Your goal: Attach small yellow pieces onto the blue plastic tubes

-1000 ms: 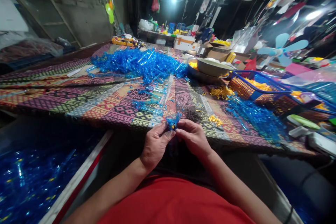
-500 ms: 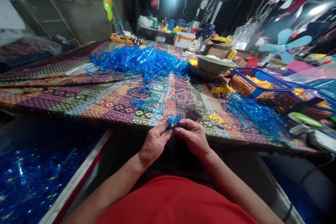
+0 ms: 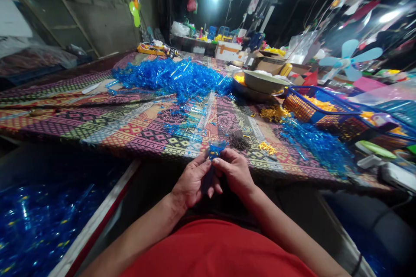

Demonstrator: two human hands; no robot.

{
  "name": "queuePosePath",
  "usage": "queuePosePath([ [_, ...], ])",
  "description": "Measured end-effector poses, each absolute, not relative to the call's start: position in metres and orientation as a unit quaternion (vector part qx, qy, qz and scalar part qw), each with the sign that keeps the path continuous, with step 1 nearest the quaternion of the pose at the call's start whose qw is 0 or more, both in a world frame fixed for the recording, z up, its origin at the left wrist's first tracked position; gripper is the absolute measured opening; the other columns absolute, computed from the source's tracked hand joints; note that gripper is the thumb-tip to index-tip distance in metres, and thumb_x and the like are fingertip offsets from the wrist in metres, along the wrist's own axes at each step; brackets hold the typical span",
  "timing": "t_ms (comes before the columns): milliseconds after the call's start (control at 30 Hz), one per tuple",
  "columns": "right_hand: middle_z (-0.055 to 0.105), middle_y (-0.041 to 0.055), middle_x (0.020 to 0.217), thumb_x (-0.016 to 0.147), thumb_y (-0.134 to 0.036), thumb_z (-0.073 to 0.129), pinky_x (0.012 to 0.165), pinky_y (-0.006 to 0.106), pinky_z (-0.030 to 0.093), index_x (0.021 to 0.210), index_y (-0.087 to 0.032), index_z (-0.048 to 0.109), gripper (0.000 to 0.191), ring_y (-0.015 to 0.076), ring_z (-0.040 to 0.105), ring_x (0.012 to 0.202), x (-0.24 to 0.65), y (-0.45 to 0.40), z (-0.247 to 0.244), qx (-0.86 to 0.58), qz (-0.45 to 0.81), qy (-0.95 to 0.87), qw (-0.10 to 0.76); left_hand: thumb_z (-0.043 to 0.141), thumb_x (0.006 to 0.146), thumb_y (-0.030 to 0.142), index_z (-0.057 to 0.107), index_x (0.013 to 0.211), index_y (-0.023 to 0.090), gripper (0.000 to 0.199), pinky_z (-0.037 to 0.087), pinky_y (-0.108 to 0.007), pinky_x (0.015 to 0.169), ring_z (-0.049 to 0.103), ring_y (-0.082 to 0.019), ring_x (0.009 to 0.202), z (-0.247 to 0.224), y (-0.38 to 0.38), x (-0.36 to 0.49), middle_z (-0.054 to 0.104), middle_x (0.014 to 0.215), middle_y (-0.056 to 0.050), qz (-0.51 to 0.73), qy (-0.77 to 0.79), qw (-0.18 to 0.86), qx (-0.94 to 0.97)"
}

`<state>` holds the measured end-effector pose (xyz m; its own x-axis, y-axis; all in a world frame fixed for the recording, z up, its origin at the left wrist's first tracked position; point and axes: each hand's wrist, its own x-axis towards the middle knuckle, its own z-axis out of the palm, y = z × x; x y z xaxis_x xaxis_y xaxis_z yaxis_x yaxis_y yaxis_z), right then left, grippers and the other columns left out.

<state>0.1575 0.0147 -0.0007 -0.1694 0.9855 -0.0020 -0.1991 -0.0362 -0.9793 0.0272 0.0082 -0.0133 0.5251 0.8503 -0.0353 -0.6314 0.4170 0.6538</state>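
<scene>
Just off the table's front edge, a small clear blue plastic piece with a yellow bit on it is pinched between both hands. My left hand grips it from the left with thumb and fingers. My right hand holds its right side, thumb on top and lower fingers curled beneath. Right behind the hands lie a pile of small dark parts and a little heap of yellow parts. A large mound of blue plastic pieces sits farther back on the patterned cloth.
On the right are more blue pieces, a blue basket with yellow parts, and stacked metal bowls. A light blue fan stands behind. Below the table at left, a bin holds blue pieces.
My right hand's lower fingers have come into view beneath the piece, and both hands have turned slightly. The blue piece now stands more upright between them.
</scene>
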Motion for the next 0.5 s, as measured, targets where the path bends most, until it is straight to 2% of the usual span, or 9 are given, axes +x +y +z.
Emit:
queuePosePath([
  [100,0.051,-0.0077,0.048,0.072,-0.032,0.069,0.028,0.017,0.040,0.080,-0.015,0.054,0.024,0.0084,0.050,0.030,0.152,0.014,-0.001,-0.387,0.633,-0.460,0.487,0.052,0.085,0.027,0.029,0.134,0.031,0.055,0.039,-0.015,0.027,0.061,-0.014,0.042,-0.014,0.010,0.027,0.062,0.073,0.001,0.457,0.179,0.830,0.265],
  [167,0.051,-0.0084,0.047,0.073,-0.032,0.069,0.026,0.018,0.040,0.084,-0.015,0.054,0.025,0.0095,0.051,0.028,0.149,0.012,0.000,-0.358,0.665,-0.446,0.481,0.053,0.084,0.028,0.025,0.136,0.032,0.059,0.039,-0.015,0.028,0.061,-0.013,0.041,-0.016,0.010,0.028,0.063,0.076,0.001,0.460,0.169,0.834,0.256],
  [333,0.054,-0.0063,0.048,0.074,-0.033,0.067,0.025,0.019,0.040,0.084,-0.016,0.052,0.025,0.0108,0.050,0.028,0.153,0.012,0.008,-0.341,0.675,-0.442,0.482,0.053,0.085,0.028,0.024,0.137,0.028,0.060,0.045,-0.018,0.036,0.066,-0.018,0.052,-0.021,0.006,0.027,0.062,0.072,-0.001,0.435,0.137,0.848,0.271],
  [500,0.057,-0.0039,0.050,0.071,-0.034,0.070,0.032,0.019,0.042,0.082,-0.016,0.055,0.026,0.0087,0.050,0.034,0.158,0.016,0.012,-0.391,0.634,-0.450,0.492,0.057,0.082,0.027,0.036,0.129,0.021,0.052,0.044,-0.017,0.037,0.066,-0.018,0.053,-0.024,0.003,0.025,0.063,0.072,-0.004,0.416,0.161,0.858,0.255],
])
